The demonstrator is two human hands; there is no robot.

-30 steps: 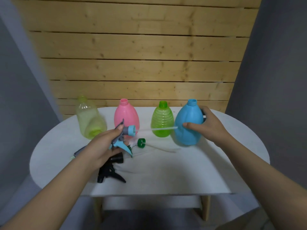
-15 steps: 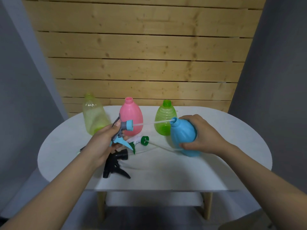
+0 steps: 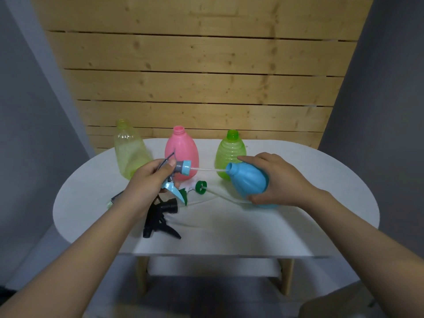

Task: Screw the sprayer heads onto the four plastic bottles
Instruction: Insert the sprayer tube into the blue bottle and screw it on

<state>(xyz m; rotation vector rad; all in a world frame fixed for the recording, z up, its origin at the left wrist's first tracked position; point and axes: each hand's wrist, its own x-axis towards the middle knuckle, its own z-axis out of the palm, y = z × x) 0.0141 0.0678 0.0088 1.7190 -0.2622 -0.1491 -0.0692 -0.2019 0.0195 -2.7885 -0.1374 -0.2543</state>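
Left hand [image 3: 149, 180] grips a blue sprayer [image 3: 181, 168], its tube entering the tilted blue bottle [image 3: 249, 182] held by the right hand [image 3: 280, 180] mid-frame. No bottle is capped yet.

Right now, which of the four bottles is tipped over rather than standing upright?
The blue bottle, held in the right hand, is tilted with its neck pointing left. The yellow-green bottle, pink bottle and green bottle stand upright.
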